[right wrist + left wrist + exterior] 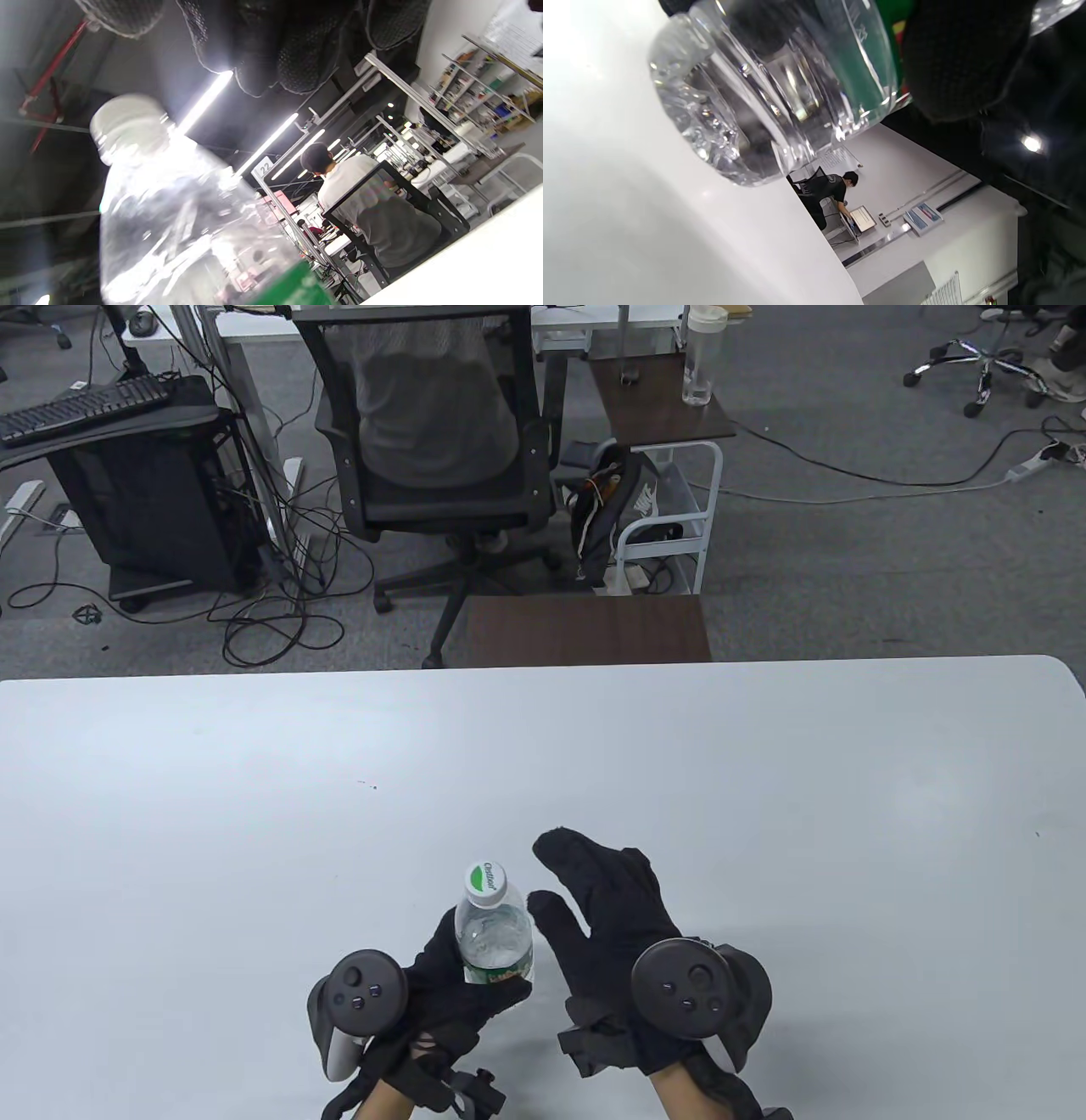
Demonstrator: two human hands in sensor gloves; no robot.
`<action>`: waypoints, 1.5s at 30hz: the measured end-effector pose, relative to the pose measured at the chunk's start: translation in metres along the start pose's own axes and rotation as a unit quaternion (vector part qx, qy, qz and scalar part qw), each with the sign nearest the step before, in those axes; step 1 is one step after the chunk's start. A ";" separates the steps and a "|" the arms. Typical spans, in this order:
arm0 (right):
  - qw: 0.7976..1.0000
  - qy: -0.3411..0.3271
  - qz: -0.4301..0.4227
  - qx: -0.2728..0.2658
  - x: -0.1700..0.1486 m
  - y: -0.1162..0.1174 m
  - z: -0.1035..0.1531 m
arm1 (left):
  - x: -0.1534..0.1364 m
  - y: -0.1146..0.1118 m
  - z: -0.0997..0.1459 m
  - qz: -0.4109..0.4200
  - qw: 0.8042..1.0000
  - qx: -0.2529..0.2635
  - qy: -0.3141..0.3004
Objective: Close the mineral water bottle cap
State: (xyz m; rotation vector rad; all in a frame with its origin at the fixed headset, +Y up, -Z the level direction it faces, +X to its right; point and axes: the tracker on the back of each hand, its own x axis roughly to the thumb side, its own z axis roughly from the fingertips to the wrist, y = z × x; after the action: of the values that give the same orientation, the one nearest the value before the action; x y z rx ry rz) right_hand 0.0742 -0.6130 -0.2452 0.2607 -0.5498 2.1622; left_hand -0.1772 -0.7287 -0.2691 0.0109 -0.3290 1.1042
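The mineral water bottle (495, 929) is clear ribbed plastic with a green label band and a white cap (485, 883) marked in green, seated on the neck. It stands at the near centre of the smooth white table (254, 814); in the left wrist view its moulded base (721, 140) is tilted, and whether it touches the table cannot be told. The left hand (450, 993), in a black knit glove, has its grip clamped around the lower body at the label. The right hand (611, 908) hovers just right of the bottle, its grip apart, fingers (271, 46) spread flat and holding nothing; they hang above the cap in the right wrist view without contact.
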 end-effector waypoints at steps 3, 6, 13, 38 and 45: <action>0.999 0.016 0.013 0.039 -0.028 0.007 0.004 | -0.009 0.000 -0.003 -0.032 0.999 -0.006 0.011; 0.996 0.037 0.055 0.059 -0.051 0.013 0.008 | -0.011 -0.003 -0.006 -0.029 0.999 -0.008 0.027; 0.976 0.046 0.193 0.094 -0.084 0.032 0.013 | -0.024 -0.008 -0.009 -0.033 0.998 -0.018 0.058; 0.902 0.075 0.394 0.157 -0.135 0.038 0.024 | -0.035 -0.017 -0.011 -0.120 0.985 -0.078 0.095; 0.892 0.085 0.411 0.167 -0.140 0.036 0.025 | -0.028 -0.011 -0.007 -0.173 0.970 -0.132 0.105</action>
State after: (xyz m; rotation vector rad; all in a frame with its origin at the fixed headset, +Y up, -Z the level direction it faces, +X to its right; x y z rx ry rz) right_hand 0.1293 -0.7423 -0.2857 0.0031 -0.1791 3.0737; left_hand -0.1770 -0.7567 -0.2818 -0.2752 -0.2689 0.7012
